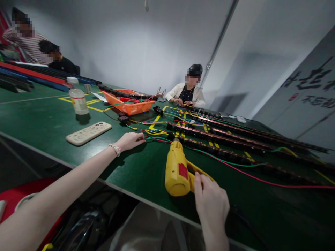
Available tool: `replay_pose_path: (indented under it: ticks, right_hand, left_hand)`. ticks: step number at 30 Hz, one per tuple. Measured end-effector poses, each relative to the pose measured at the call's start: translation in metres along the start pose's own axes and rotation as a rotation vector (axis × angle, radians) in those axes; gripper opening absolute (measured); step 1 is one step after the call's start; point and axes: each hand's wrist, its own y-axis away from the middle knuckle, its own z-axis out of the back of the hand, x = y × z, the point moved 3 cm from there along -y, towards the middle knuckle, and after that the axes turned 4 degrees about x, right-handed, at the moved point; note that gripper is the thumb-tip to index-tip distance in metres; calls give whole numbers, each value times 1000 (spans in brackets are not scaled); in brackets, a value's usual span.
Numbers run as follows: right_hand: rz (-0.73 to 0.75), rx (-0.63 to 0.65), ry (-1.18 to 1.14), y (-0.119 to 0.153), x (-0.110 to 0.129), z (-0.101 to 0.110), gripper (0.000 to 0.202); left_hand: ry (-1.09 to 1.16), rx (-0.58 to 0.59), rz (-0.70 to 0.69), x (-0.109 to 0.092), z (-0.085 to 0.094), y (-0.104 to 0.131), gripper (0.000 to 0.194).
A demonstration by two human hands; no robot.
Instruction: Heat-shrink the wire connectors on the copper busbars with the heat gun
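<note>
My right hand is wrapped round the handle of a yellow heat gun, whose nozzle points away from me toward the strips. With closed fingers, my left hand grips the ends of the wires, green and red ones among them. The very tips are hidden by my fingers. Those wires run to a long dark strip lying across the table. Just beyond my left hand sit more coloured wires and a small black connector.
On the green table lie a phone, a bottle and an orange basket. Several long strips fill the right side. A person sits across the table; two more people are at far left.
</note>
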Motion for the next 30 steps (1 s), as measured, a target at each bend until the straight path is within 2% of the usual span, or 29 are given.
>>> replay_pose_path:
  ticks: [5,12,20,25,30]
  right_hand:
    - [2,36,6,-7,0,-4,45]
    - [63,-34,-14,4,2,1,46]
    - [106,-137,3,21,20,2,38]
    - [172,-141,-44,26,34,-1,34]
    - [239,-108,-144,33,50,-6,33]
  left_hand:
    - [70,20,9,2,0,-1,35]
    - [110,8,51,11,-2,-3,37]
    - [300,-28,40,20,-1,-5,44]
    - [387,-9,81,23,-4,-6,53]
    - [457,-21,65,28,-8,-9,52]
